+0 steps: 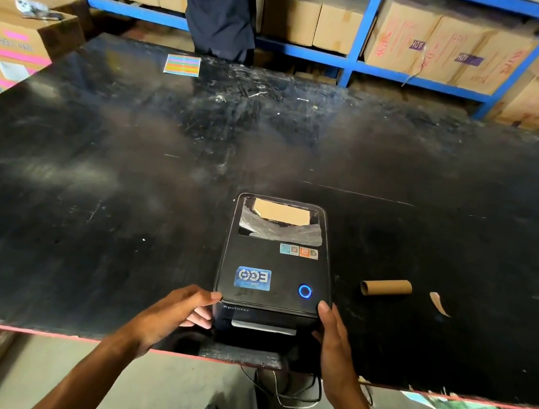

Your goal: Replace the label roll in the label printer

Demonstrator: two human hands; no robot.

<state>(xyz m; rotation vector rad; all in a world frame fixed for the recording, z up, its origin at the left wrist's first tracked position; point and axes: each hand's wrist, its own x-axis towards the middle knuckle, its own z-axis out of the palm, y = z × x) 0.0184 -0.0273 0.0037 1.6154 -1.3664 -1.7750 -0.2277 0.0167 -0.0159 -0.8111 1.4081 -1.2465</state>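
A black label printer (273, 269) stands at the near edge of the black table (127, 187), lid down, with a blue ring light lit on top. Through its broken top window a piece of brown card shows. My left hand (177, 312) grips the printer's front left corner, thumb on the lid edge. My right hand (332, 341) holds the front right corner the same way. An empty brown cardboard core (386, 287) lies on the table to the right of the printer, apart from it. No full label roll is visible.
A torn paper scrap (439, 303) lies right of the core. A sheet of coloured stickers (182, 65) sits at the far side, near a standing person in dark clothes (221, 8). Cardboard boxes (13, 37) stand at the left; blue shelving with boxes lines the back. Cables (286, 390) hang below the table edge.
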